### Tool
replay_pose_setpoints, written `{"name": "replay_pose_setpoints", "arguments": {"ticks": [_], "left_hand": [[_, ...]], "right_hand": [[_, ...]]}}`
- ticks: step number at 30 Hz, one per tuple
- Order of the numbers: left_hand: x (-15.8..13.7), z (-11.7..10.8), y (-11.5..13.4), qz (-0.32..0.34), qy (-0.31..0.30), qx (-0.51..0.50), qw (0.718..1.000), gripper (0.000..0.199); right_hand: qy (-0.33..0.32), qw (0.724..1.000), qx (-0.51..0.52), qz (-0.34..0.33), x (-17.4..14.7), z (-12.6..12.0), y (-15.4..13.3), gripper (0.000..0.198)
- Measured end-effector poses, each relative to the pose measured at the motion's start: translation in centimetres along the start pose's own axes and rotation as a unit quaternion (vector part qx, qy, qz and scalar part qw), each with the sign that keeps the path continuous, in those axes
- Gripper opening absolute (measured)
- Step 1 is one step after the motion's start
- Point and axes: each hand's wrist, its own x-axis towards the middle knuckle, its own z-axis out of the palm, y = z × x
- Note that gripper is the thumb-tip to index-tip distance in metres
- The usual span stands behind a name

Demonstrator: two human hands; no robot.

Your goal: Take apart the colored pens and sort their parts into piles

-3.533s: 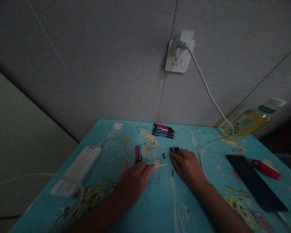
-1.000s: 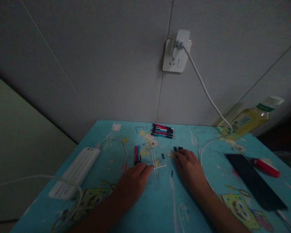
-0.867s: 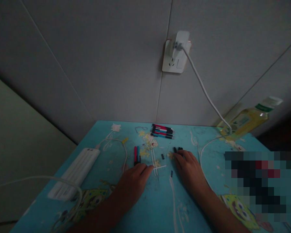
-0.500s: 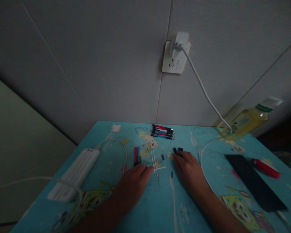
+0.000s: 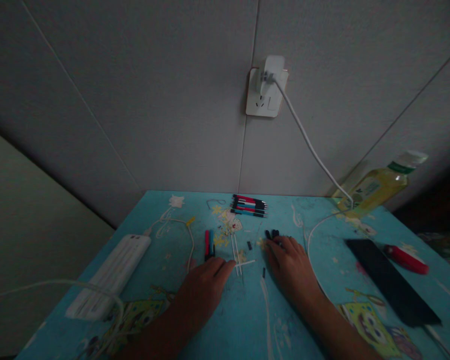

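Note:
My left hand [image 5: 204,285] rests on the table with thumb and fingers closed. A thin white stick like a pen refill [image 5: 245,263] pokes out from its thumb tip, crossing two more thin white refills [image 5: 235,252] lying lengthwise. Red and blue pen barrels [image 5: 209,242] lie just beyond that hand's knuckles. On the right, my right hand [image 5: 290,262] has its fingers curled over small black pen parts [image 5: 272,234]; its palm side is hidden. Between the hands lie a short black piece [image 5: 249,245] and a smaller black piece [image 5: 263,272].
Several assembled pens [image 5: 248,205] lie in a row near the wall. A white power strip [image 5: 110,275] is at left. At right are a tilted bottle of yellow liquid [image 5: 378,187], a dark flat slab [image 5: 392,280] and a red object [image 5: 405,259]. White cables cross the patterned tablecloth [image 5: 240,325].
The camera view has shifted slightly. Both hands stay nearly in place, the left with the white refill and the right over the black pen parts.

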Motion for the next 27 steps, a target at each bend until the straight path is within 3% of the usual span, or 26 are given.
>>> {"name": "replay_pose_setpoints", "arguments": {"ticks": [18,27], "left_hand": [[0.0,0.1,0.0,0.003,0.013,0.006,1.000,0.039],[0.0,0.0,0.0,-0.006,0.003,0.013,1.000,0.038]], "right_hand": [[-0.046,0.997,-0.019,0.058,-1.1,-0.4,-0.7,0.047],[-0.039,0.998,0.003,0.047,-0.9,-0.7,-0.8,0.042]]}}
